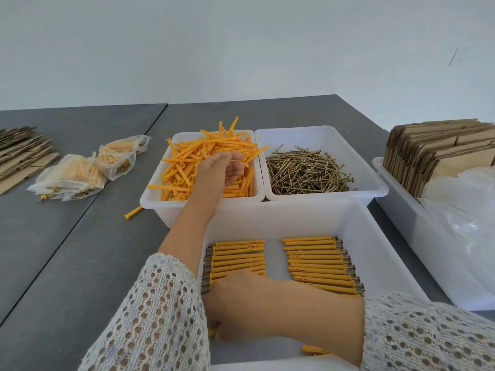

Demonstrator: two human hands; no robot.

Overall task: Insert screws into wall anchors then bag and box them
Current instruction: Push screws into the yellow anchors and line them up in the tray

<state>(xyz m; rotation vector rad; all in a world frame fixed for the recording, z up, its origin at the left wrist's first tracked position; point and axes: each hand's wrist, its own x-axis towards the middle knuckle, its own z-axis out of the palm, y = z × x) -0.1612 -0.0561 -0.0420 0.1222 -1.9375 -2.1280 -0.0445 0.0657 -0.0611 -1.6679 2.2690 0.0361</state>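
Observation:
My left hand reaches into the white bin of loose orange anchors; thumb and forefinger close on one anchor near the top of the pile. Beside it, another white bin holds brass screws. The large front bin contains two neat rows of anchors with screws in them, a left row and a right row. My right hand crosses to the near end of the left row, fingers curled down on an orange anchor that is mostly hidden.
Two filled plastic bags lie on the grey table at left, past them flat cardboard. One loose anchor lies on the table. A right-hand bin holds folded cartons and clear bags.

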